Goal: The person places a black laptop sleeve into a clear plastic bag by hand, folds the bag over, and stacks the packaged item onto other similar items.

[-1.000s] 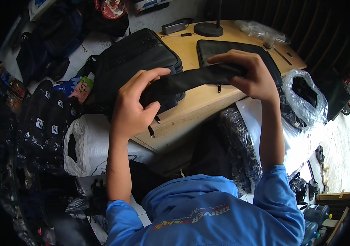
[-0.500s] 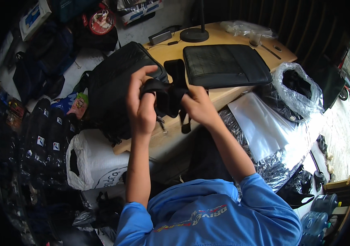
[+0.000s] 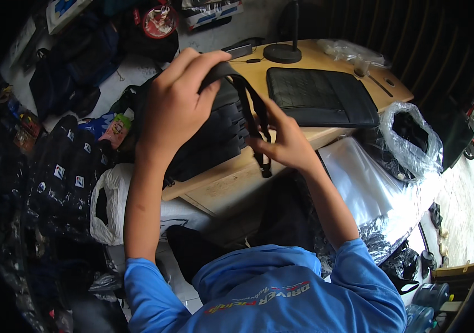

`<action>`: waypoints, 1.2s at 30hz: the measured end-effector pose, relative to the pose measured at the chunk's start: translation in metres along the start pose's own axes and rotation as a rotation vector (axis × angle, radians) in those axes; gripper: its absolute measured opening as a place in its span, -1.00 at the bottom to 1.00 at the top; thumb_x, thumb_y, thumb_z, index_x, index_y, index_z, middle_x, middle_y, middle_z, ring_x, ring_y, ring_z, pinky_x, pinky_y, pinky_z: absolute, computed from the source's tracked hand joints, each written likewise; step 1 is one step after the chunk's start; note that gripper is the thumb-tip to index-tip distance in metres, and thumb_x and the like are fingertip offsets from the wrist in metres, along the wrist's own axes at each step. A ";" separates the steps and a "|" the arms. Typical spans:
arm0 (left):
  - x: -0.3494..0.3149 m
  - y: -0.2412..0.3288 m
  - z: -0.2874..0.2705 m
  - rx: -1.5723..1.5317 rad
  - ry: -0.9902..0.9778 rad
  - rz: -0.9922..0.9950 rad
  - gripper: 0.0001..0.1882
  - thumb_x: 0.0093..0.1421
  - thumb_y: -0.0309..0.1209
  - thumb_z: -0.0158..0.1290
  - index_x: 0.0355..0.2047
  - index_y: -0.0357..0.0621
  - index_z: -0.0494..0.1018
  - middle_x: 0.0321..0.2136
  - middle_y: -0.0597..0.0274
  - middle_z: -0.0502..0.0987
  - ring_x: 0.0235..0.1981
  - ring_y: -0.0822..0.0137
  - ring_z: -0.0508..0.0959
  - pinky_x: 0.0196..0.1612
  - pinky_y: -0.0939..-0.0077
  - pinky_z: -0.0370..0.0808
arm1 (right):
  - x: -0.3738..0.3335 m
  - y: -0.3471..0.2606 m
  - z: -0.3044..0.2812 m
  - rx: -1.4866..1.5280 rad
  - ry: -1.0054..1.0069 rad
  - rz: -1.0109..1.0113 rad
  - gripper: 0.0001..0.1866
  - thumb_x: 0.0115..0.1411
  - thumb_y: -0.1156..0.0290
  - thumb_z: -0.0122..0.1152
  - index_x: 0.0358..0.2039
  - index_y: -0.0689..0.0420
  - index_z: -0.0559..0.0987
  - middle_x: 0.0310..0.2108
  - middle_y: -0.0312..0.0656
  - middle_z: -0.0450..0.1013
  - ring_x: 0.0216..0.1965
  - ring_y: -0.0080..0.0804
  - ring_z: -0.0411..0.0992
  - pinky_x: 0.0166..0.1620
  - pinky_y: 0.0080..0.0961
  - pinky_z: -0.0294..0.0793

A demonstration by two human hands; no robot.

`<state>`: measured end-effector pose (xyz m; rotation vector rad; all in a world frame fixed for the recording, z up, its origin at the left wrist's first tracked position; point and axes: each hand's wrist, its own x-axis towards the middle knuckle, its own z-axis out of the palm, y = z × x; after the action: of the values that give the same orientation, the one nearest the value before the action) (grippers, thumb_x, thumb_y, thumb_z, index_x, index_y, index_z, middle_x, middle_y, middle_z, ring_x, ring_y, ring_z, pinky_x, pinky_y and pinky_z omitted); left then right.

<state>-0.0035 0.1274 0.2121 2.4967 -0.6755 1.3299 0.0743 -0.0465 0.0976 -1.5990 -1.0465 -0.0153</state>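
Observation:
A black webbing strap (image 3: pixel 225 70) hangs in a loop between my hands, above the near edge of the desk. My left hand (image 3: pixel 180 102) is raised higher and grips the strap's upper end between thumb and fingers. Lower and to the right, my right hand (image 3: pixel 288 141) is closed on the hanging length, whose end dangles below it with what looks like a small buckle. Behind my left hand lies a black bag (image 3: pixel 206 136), partly hidden by that hand and forearm. A flat black laptop sleeve (image 3: pixel 325 100) rests on the desk beyond my right hand.
The wooden desk (image 3: pixel 353 60) also bears a lamp base (image 3: pixel 282 53), a small cup (image 3: pixel 361 67) and crumpled clear plastic (image 3: pixel 353 51). Clear plastic sheets (image 3: pixel 359 180) lie at the right, beside an open plastic bag (image 3: pixel 409 139). Wrapped black goods (image 3: pixel 65 172) are stacked left.
My left hand has moved up and left, drawing the bunched strap out into a longer loop. The right hand has shifted slightly right and down, still gripping it. The whole view has shifted a little.

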 end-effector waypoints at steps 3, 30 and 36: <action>-0.005 0.000 0.003 0.030 -0.058 -0.015 -0.63 -0.06 -0.62 0.13 -0.18 -0.11 0.46 -0.37 0.14 0.45 -0.38 0.08 0.53 -0.33 0.37 0.47 | 0.025 -0.016 0.010 0.137 0.104 -0.156 -0.18 -0.05 0.49 0.20 0.25 0.13 0.11 -0.39 -0.05 0.51 -0.36 -0.35 0.47 -0.18 -0.51 0.41; -0.053 0.027 0.080 -0.791 0.106 -0.547 -0.60 -0.03 -0.42 0.12 -0.18 -0.30 0.32 -0.54 0.25 0.43 -0.50 0.49 0.49 -0.43 0.57 0.41 | 0.076 -0.103 -0.019 -0.272 -0.137 -0.371 -0.46 -0.17 0.59 0.02 -0.05 0.15 0.49 -0.25 -0.12 0.47 -0.19 -0.42 0.46 0.01 -0.43 0.43; -0.064 0.025 0.102 -0.964 0.219 -0.508 -0.65 -0.04 -0.54 -0.02 -0.16 -0.25 0.34 -0.56 0.32 0.40 -0.55 0.58 0.38 -0.47 0.66 0.33 | 0.061 -0.092 -0.066 -0.207 -0.175 -0.437 -0.63 -0.13 0.55 0.08 -0.22 0.15 0.58 -0.25 -0.19 0.54 -0.18 -0.32 0.49 -0.12 -0.41 0.44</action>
<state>0.0267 0.0831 0.1015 1.5604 -0.4279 0.7829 0.0872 -0.0686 0.2236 -1.5437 -1.5568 -0.2910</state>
